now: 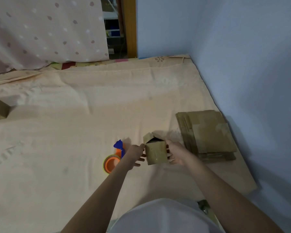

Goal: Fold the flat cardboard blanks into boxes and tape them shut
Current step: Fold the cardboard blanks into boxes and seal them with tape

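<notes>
Below a pale garment, the left hand (136, 153) and right hand (175, 154) clasp the half-formed box (156, 153) between them on the bed (74, 115), blanks (207, 133) just right, tape dispenser (113, 158) left; best square its walls before flattening the raised flaps.

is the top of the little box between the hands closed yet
Not closed. The small box held between the left hand and right hand has a flap raised at its far end, and a dark gap shows into it.
</notes>
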A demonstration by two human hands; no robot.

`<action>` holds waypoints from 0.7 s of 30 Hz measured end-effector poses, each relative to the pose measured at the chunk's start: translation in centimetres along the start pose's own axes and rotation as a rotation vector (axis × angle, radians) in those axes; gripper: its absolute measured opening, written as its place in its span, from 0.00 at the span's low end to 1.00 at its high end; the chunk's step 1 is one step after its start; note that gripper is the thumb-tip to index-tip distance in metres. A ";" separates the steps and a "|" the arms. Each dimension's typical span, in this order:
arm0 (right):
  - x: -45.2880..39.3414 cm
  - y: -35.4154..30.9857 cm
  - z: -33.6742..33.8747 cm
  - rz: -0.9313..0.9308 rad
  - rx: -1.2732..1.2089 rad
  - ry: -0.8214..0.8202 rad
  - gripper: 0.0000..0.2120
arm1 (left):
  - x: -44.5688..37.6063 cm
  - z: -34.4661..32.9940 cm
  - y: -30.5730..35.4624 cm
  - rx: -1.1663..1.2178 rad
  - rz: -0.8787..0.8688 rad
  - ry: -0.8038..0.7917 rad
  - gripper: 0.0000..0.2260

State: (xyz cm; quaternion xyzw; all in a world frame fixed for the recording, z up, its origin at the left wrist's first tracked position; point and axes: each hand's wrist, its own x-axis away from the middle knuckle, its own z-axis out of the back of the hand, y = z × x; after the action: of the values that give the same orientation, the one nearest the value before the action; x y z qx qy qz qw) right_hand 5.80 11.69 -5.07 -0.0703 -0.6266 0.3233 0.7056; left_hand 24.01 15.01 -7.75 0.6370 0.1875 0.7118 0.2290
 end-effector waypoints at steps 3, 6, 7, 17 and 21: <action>-0.2 0.4 0.4 -0.074 0.044 -0.066 0.27 | 0.4 0.5 -0.1 -0.021 0.074 -0.078 0.21; 0.1 0.5 0.4 -0.090 0.024 -0.133 0.29 | 0.9 0.5 -0.1 -0.037 0.081 -0.128 0.21; 0.4 0.4 0.4 -0.048 0.016 -0.128 0.25 | 0.9 0.3 -0.1 -0.071 0.044 -0.114 0.19; -0.4 1.8 -1.2 0.215 0.207 0.005 0.18 | 0.4 -1.4 -0.8 -0.235 -0.138 0.040 0.25; -1.2 2.9 -2.0 0.288 0.463 0.040 0.28 | 0.1 -2.2 -0.5 -0.375 -0.163 0.126 0.28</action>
State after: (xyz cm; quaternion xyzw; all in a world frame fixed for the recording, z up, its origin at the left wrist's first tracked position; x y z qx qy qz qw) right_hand 6.62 13.96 -7.93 -0.0018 -0.5056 0.5536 0.6617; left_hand 21.89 15.58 -8.20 0.5202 0.1164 0.7518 0.3881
